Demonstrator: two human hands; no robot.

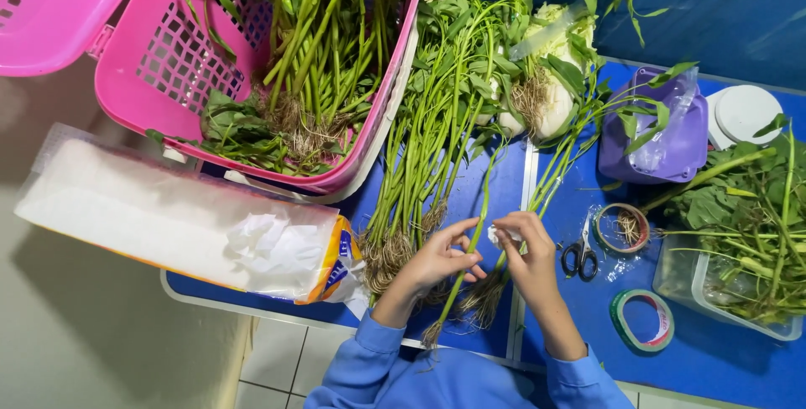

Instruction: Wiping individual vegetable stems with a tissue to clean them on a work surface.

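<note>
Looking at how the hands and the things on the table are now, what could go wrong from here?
1. The left hand and right hand pinch one thin green stem; it might snap or slip.
2. The scissors lie close to the right hand, so a fingertip could brush the blades.
3. The stem's roots hang at the table edge; soil may drop to the floor.

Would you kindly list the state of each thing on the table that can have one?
left hand: closed on a green stem
right hand: pinching a white scrap on the stem
pink basket: lid open, tipped, holding greens
tissue pack: torn open
scissors: lying shut
</note>
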